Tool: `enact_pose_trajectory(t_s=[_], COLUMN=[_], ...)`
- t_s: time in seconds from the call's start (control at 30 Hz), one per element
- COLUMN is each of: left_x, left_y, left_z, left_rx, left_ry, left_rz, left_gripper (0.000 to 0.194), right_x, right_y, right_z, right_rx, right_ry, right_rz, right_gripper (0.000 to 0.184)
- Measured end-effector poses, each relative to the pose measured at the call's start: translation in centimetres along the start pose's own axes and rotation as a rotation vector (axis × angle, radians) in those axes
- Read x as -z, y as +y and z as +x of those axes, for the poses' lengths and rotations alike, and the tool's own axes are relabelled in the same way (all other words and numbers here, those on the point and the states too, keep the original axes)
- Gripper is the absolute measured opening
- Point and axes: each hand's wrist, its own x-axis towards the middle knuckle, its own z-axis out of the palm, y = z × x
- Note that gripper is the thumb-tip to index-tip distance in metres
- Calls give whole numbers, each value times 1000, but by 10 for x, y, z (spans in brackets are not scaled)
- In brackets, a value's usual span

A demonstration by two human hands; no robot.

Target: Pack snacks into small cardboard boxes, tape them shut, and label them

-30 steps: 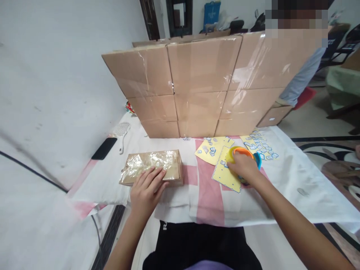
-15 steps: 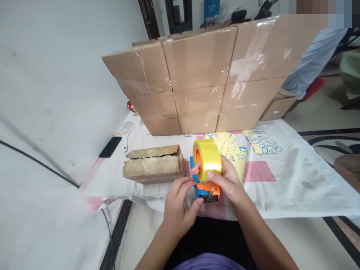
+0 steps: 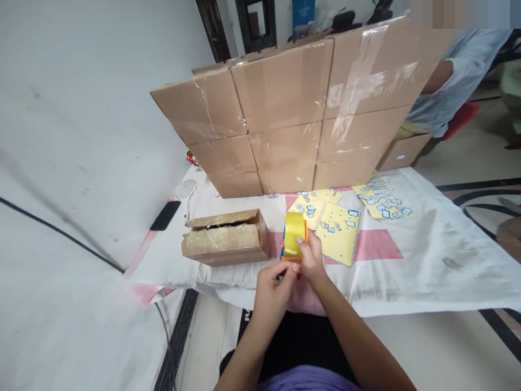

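We've got the tape dispenser (image 3: 293,239) in our right hand (image 3: 312,259), over the tabletop (image 3: 407,285), just right of the cardboard box (image 3: 223,247) — top flaps parted. Our left hand (image 3: 272,287) is pinched narrow at the dispenser's near end — can't tell on what.

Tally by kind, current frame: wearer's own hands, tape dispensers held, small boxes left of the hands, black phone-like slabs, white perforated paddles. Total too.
Wearer's hands: 2 (left hand, right hand)
Tape dispenser: 1
Small cardboard box: 1
Black phone-like slab: 1
White perforated paddle: 1
Total: 6
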Motion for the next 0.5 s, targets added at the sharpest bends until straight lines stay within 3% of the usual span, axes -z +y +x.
enact_pose_trajectory(t_s=[0.13,0.23,0.37,0.5], left_x=[-3,-4,-5,0], left_y=[1,-8,-24,-41], left_z=[-8,-20,-39,-40], left_rx=[90,157,274,274], left_ry=[-34,-56,-125,-138], left_rz=[-16,-38,-79,-56], left_gripper=[33,35,39,40], right_x=[0,3,12,16], right_y=[-7,-11,-18,-30], right_z=[5,19,38,40], right_rx=[-140,-182,-164,-156], right_ry=[-1,69,184,150], right_rz=[133,190,268,306], right_gripper=[37,40,37,36])
